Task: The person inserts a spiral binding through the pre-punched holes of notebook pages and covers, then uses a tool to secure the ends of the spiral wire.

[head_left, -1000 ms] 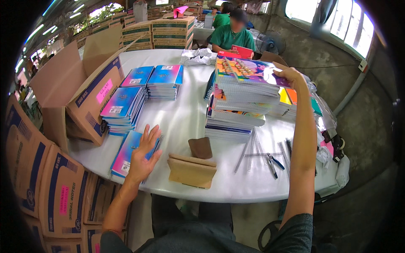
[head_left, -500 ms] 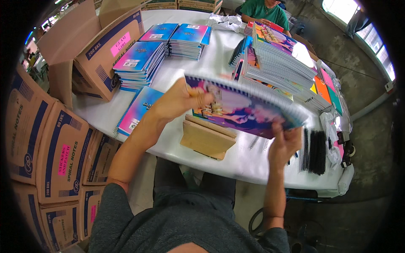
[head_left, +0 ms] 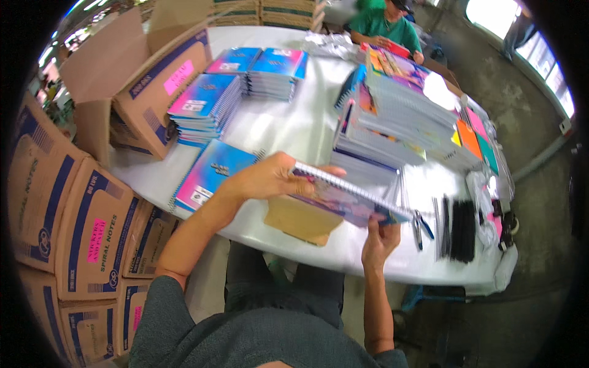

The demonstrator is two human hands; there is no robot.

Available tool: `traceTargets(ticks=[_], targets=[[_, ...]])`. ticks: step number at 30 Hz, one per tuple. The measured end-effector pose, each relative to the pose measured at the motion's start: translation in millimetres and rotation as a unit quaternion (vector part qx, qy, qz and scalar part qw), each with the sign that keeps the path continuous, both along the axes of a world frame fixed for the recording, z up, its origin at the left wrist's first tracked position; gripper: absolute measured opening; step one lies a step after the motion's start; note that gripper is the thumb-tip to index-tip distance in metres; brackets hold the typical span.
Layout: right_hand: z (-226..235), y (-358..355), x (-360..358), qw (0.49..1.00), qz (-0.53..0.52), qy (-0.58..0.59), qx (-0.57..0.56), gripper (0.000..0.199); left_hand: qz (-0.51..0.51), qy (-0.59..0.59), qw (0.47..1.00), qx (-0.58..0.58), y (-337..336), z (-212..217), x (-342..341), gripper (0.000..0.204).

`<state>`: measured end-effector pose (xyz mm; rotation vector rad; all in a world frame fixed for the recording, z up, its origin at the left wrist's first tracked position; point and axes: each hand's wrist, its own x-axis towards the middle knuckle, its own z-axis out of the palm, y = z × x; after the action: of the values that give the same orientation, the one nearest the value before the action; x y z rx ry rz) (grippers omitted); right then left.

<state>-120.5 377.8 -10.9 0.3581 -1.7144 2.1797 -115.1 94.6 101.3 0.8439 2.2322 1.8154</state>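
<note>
A spiral notebook (head_left: 350, 201) with a purple and pink illustrated cover is held tilted above the near side of the table. My left hand (head_left: 273, 176) grips its left end, thumb on the cover. At the lower right corner, my right hand (head_left: 380, 242) pinches the edge between thumb and fingers. Just under the notebook stands a tan cardboard block (head_left: 300, 222), partly hidden. A blue and pink spiral notebook (head_left: 215, 168) lies to the left of my left hand. Pliers (head_left: 419, 230) with blue handles rest to the right of my right hand.
Stacks of blue and pink notebooks (head_left: 205, 107) stand far left beside an open carton (head_left: 153, 92). Tall piles of notebooks (head_left: 399, 98) rise at the right. Black spiral coils (head_left: 461, 230) lie near the right edge. Closed cartons (head_left: 95, 236) line the left; a person in green (head_left: 389, 30) sits opposite.
Both hands have brought the notebook lower and nearer, and its cover is now seen at a steeper slant. My right hand has shifted left. The view has tilted slightly, uncovering the pliers.
</note>
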Motion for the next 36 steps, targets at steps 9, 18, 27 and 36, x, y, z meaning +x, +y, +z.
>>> traceTargets(ticks=[9,18,27,36], targets=[[-40,-3,9,0.980,0.158,-0.035,0.112,0.059,0.184,-0.037,0.964,0.187,1,-131,16,0.089],[-41,-6,5,0.964,0.164,-0.056,0.200,0.054,0.259,0.002,0.944,0.204,12,-170,19,0.096],[6,97,-100,0.934,-0.071,-0.029,0.349,0.013,0.300,-0.060,0.922,0.239,18,-176,37,0.095],[-32,78,-203,0.724,-0.200,-0.173,0.637,0.026,0.319,-0.081,0.922,0.206,20,-165,43,0.105]])
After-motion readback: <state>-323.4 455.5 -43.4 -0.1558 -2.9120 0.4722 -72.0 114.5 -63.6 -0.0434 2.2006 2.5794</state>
